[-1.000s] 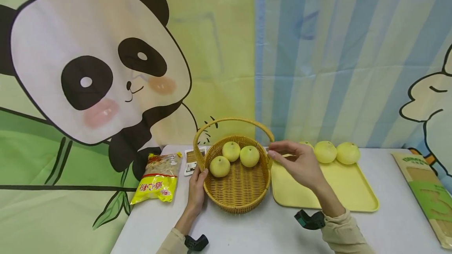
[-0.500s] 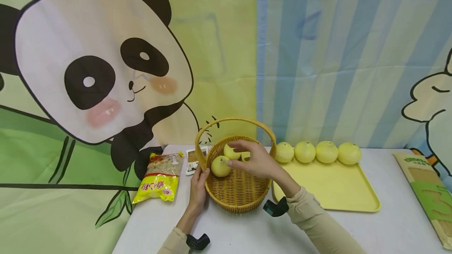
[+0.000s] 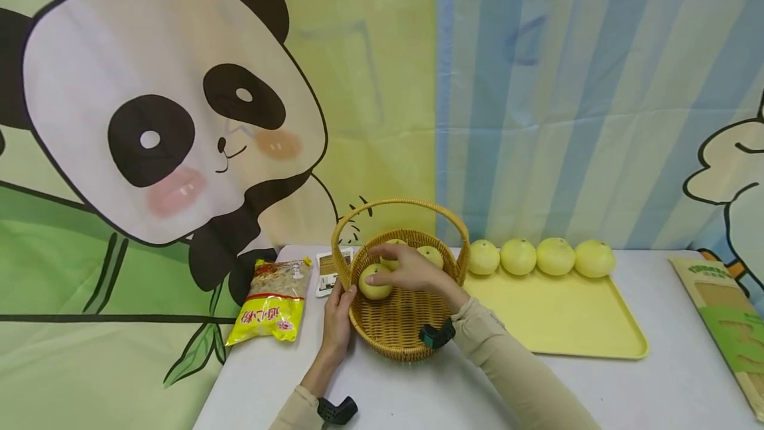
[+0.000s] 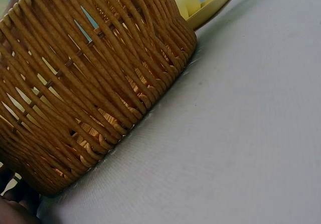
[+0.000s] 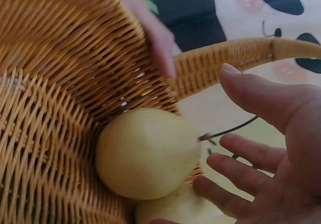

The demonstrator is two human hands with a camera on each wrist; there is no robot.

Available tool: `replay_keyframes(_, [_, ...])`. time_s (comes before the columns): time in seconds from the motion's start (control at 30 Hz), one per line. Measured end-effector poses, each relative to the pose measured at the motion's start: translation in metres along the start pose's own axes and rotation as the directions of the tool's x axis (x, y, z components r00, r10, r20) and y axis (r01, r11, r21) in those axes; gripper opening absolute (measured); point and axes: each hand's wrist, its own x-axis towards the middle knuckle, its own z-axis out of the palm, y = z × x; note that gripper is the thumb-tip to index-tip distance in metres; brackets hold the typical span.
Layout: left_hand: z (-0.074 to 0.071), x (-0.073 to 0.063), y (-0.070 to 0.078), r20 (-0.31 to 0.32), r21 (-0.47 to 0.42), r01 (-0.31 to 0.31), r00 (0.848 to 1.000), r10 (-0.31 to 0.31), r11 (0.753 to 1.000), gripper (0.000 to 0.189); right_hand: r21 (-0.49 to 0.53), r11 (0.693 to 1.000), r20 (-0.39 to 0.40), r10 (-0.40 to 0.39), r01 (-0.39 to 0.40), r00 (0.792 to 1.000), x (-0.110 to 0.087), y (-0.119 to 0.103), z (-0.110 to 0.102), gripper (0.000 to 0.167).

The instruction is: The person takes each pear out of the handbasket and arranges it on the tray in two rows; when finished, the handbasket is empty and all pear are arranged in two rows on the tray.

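A round wicker basket (image 3: pixel 382 340) with a tall arched handle stands on the table, with three round yellow pears inside. My left hand (image 3: pixel 337 324) holds its left side, thumb at the rim; in the left wrist view those fingers (image 4: pixel 17 206) show at the lower left, by the basket wall. Over the basket hovers my right hand (image 3: pixel 413 269), fingers apart and nothing held, just above the front-left pear (image 3: pixel 371 287). In the right wrist view that pear (image 5: pixel 148 153), stem outward, lies against the wicker, facing the spread thumb and fingers of my right hand (image 5: pixel 266 169).
Right of the basket lies a yellow tray (image 3: pixel 585 317), with several more pears (image 3: pixel 555 256) lined along its far edge. A yellow food packet (image 3: pixel 271 300) and a small white-edged card-like pack (image 3: pixel 326 274) lie left. A long green-and-tan packet (image 3: pixel 722 324) lies far right.
My right hand has moved left from beside the basket's right rim to above the front-left pear. My left hand has stayed on the basket.
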Motion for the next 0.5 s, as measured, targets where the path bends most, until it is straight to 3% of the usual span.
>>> replay_keyframes(0.2, [0.001, 0.0, 0.001, -0.002, -0.01, -0.007, 1.0, 0.007, 1.0, 0.056, 0.008, 1.0, 0.05, -0.01, 0.01, 0.999, 0.012, 0.012, 0.011, 0.067])
replay_keyframes(0.5, [0.0, 0.001, -0.002, -0.016, -0.005, -0.009, 1.0, 0.009, 1.0, 0.054, -0.154, 0.987, 0.064, -0.032, 0.041, 0.997, 0.021, 0.014, 0.015, 0.056])
